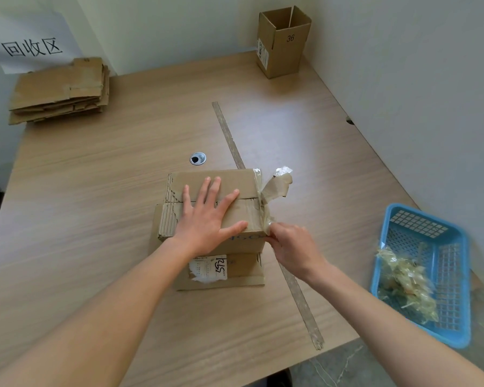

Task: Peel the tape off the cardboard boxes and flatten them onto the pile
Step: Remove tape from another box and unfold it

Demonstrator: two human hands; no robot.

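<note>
I see the taped box (210, 219) mid-tabletop (95, 191); my left hand (207, 216) lies flat on its top, fingers spread; my right hand (291, 247) pinches the tape (266, 216) at its right edge; the flattened pile (59, 90) sits far left; a blue basket (458, 247) holds tape scraps.

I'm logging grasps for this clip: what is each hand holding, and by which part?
The right hand pinches the clear tape at its loose end by the box's right edge. The left hand holds nothing; it presses flat on the box top.
</note>
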